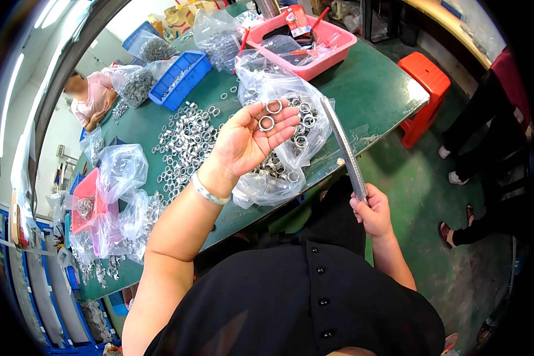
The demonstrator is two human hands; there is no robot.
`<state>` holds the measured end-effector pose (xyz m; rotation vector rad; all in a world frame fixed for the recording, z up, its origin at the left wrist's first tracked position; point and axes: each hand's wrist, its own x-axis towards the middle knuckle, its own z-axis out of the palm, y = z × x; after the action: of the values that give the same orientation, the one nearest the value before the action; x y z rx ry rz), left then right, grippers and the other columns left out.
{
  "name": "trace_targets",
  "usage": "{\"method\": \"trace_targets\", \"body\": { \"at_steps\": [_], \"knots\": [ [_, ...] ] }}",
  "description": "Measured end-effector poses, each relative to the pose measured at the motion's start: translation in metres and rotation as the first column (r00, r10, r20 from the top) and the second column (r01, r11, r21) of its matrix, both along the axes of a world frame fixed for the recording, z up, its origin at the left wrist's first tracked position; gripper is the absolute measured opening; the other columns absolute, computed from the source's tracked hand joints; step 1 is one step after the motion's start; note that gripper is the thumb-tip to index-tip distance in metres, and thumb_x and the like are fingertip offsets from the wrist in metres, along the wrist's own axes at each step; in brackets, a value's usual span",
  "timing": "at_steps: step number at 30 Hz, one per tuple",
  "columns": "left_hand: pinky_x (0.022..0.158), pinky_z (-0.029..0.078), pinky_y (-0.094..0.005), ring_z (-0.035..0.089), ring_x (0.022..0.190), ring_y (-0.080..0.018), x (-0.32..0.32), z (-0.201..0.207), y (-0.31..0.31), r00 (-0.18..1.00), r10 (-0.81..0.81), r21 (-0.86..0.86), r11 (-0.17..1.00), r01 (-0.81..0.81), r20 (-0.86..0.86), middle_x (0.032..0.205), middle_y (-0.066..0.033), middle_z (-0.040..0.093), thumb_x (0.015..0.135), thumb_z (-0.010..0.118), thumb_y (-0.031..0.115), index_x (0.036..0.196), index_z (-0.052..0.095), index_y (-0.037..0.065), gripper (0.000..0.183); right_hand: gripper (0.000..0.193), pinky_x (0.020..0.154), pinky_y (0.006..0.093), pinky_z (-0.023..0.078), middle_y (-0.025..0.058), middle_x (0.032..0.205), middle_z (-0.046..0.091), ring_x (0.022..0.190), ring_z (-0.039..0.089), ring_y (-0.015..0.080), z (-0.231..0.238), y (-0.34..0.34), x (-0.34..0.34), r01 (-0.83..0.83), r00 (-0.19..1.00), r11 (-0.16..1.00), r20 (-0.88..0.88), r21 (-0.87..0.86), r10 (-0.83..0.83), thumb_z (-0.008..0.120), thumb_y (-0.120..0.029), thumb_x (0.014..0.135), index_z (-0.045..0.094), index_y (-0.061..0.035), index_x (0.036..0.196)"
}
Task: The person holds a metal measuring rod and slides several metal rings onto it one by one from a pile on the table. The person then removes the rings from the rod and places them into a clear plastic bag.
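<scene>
My left hand (249, 132) is palm up over the table with its fingers stretched out. Two silver metal rings lie on it: the upper ring (273, 106) near the fingertips, the lower ring (266, 123) on the fingers closer to the palm. In my right hand (374, 212), at the table's near edge, the lower end of a steel ruler (345, 148) is gripped, and the ruler points up and away. Beneath and beyond my left hand a clear plastic bag (317, 127) spreads open with many similar rings in it. A loose heap of rings (187, 139) covers the table left of my wrist.
A pink basin (344, 48) with packets and tools stands at the far side of the green table (377, 98). A blue bin (196, 68) and bags of small parts sit farther left. A person (92, 98) sits across; others stand right, near a red stool (424, 74).
</scene>
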<state>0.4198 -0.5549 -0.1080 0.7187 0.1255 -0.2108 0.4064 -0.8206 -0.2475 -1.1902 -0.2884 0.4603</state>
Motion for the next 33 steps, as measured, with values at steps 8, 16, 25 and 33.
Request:
{"method": "trace_targets", "body": {
  "at_steps": [8, 16, 25, 33],
  "knots": [
    [0.087, 0.044, -0.0357, 0.05, 0.102, -0.0299, 0.0, -0.003, 0.0, 1.0, 0.019, 0.06, 0.998, -0.019, 0.002, 0.112, -0.0215, 0.048, 0.09, 0.035, 0.018, 0.113, 0.04, -0.007, 0.035, 0.008, 0.039, 0.0156, 0.028, -0.004, 0.057, 0.044, 0.041, 0.036, 0.0013, 0.002, 0.001, 0.0, -0.012, 1.0, 1.0, -0.004, -0.014, 0.012, 0.055, -0.006, 0.077, 0.048, -0.003, 0.08],
    [0.073, 0.047, -0.0234, 0.055, 0.082, -0.0155, -0.006, -0.008, -0.004, 0.992, 0.014, 0.231, 0.972, -0.044, 0.126, 0.102, -0.0114, 0.054, 0.086, 0.047, 0.012, 0.109, 0.046, 0.0, 0.026, 0.008, 0.047, 0.0171, 0.026, -0.0067, 0.06, 0.038, 0.053, 0.031, 0.0002, 0.01, 0.002, -0.003, -0.096, 0.988, 0.986, 0.105, -0.138, 0.111, 0.057, -0.004, 0.074, 0.05, -0.0032, 0.079],
    [0.062, 0.041, -0.0178, 0.049, 0.071, -0.0073, -0.019, -0.026, -0.021, 0.985, -0.032, 0.408, 0.912, -0.04, 0.168, 0.094, -0.008, 0.057, 0.079, 0.056, 0.004, 0.101, 0.051, 0.003, 0.022, 0.01, 0.047, 0.019, 0.029, -0.0052, 0.059, 0.04, 0.053, 0.034, 0.0028, 0.019, 0.016, -0.003, -0.058, 0.958, 0.975, 0.262, -0.217, 0.116, 0.058, -0.006, 0.073, 0.051, -0.002, 0.079],
    [0.067, 0.043, -0.0196, 0.054, 0.082, -0.012, -0.034, -0.036, -0.033, 0.991, -0.059, 0.463, 0.886, -0.006, 0.124, 0.094, -0.0094, 0.058, 0.074, 0.061, 0.002, 0.102, 0.053, 0.003, 0.029, 0.011, 0.047, 0.0197, 0.031, -0.0028, 0.058, 0.042, 0.051, 0.036, 0.0043, 0.031, 0.033, -0.002, -0.018, 0.932, 0.971, 0.347, -0.238, 0.103, 0.059, -0.005, 0.072, 0.052, -0.0016, 0.08]
  ]
}}
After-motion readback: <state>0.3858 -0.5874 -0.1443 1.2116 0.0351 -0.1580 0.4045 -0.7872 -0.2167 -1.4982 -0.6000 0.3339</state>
